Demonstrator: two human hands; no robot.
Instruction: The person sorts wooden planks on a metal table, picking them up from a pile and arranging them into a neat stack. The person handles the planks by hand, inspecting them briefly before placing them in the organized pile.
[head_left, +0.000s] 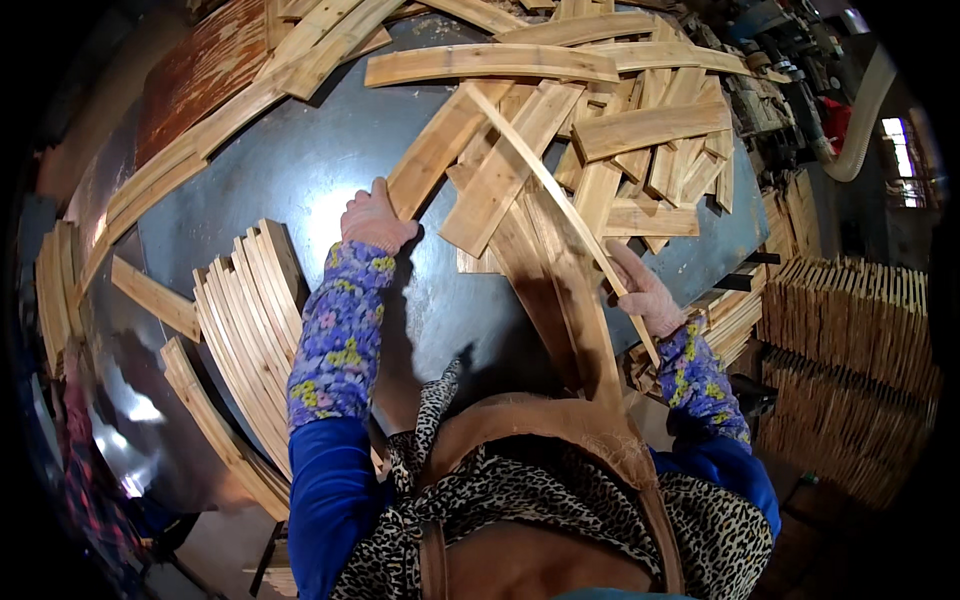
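As it slants far-left, a slat (549, 180) is clasped by the right hand (650, 294) (left hand (376, 220) at a board (436, 150), closure unclear).

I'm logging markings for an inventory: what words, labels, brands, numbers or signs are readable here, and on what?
None readable.
No lettering shows on the narrow curved board in the right hand, or on the metal tabletop.
The dark clutter at upper right is too dim and small to tell.
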